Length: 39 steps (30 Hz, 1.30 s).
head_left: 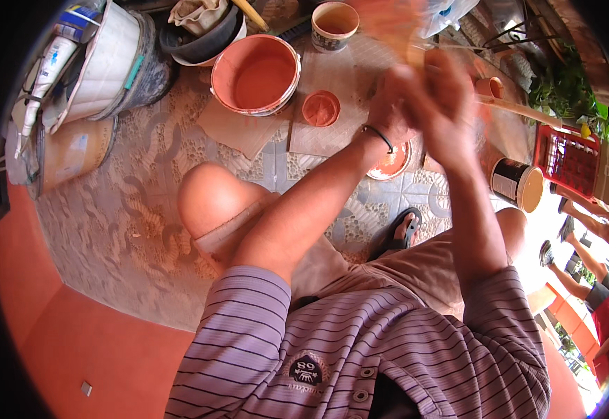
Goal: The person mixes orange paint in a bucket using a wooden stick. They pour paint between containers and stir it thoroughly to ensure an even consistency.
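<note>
My left hand (388, 94) and my right hand (444, 94) are together at the upper middle, closed around the wooden-coloured handle of a tool with a blurred orange upper end (395, 21), perhaps a brush; motion smears the fingers. Beneath them, partly hidden, lies an orange-smeared round lid or dish (392, 166). A bucket of orange-red paint (259, 70) and a small tub of paint (318, 105) stand to the left. A small pot (334, 21) is behind them. A wooden stick (514, 110) extends to the right of my hands.
Stacked buckets (84, 63) stand at the left on the patterned tile floor (123, 209). Cardboard (238, 133) lies under the paint. A black container (507, 181), red crate (566, 160) and plants are at the right. Another person's legs (591, 258) show at the far right, beyond my knee.
</note>
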### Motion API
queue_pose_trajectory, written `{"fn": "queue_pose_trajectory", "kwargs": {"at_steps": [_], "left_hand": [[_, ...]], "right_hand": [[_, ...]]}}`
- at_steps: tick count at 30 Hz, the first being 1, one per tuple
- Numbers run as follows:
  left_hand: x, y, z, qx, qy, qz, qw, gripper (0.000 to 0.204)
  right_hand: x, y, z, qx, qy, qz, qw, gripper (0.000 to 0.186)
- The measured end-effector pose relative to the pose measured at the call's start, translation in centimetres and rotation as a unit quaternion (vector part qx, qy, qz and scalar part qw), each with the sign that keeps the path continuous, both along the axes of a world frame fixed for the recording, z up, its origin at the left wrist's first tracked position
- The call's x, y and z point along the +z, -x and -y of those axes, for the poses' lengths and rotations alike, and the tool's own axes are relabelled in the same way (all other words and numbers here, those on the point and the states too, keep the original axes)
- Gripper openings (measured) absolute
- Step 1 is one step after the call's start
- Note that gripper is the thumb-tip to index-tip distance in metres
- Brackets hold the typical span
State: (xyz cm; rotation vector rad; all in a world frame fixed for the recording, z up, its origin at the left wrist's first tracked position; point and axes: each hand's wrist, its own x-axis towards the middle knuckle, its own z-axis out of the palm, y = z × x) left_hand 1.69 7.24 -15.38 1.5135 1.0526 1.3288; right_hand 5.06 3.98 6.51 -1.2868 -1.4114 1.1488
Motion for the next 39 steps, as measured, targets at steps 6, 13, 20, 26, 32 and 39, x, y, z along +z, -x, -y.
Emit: {"fn": "queue_pose_trajectory", "kwargs": {"at_steps": [6, 13, 20, 26, 32, 39], "left_hand": [[4.6, 2.5, -1.2, 0.094, -0.039, -0.111, 0.989, 0.091], [9.1, 4.9, -5.3, 0.063, 0.054, 0.064, 0.995, 0.085], [18.6, 8.8, -6.7, 0.094, -0.039, 0.030, 0.994, 0.076], [20.7, 7.6, -6.9, 0.079, -0.089, -0.039, 0.992, 0.074], [20.0, 9.5, -6.7, 0.056, -0.046, -0.008, 0.997, 0.077], [21.1, 10.2, -7.7, 0.056, -0.049, 0.006, 0.997, 0.077]], "right_hand": [[1.7, -10.6, 9.1, -0.226, 0.016, -0.057, 0.972, 0.032], [-6.3, -13.7, 16.2, -0.068, 0.143, 0.289, 0.944, 0.033], [-15.8, -1.4, 1.3, 0.094, 0.113, 0.432, 0.890, 0.041], [-30.7, -1.9, -8.0, -0.055, 0.004, 0.479, 0.876, 0.018], [-28.5, -1.2, -7.2, 0.224, -0.014, 0.574, 0.787, 0.039], [-20.9, -0.3, -2.1, 0.264, 0.169, 0.516, 0.797, 0.029]]}}
